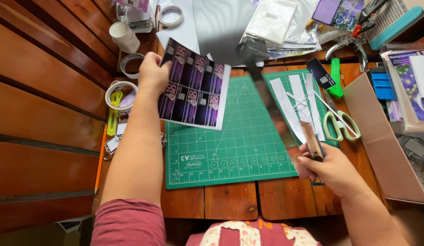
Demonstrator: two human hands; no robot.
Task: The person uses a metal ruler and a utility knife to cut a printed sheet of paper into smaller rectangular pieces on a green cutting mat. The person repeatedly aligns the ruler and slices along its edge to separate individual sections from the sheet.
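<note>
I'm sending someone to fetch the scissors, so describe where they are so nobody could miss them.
Start at the green cutting mat in the middle of the wooden table. Just off its right edge, beside the white paper strips, lie the scissors, the only thing there with pale green loop handles.

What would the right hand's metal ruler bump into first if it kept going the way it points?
Probably the grey sheet at the desk's far edge: the right hand aims the metal ruler there, though height is unclear.
</note>
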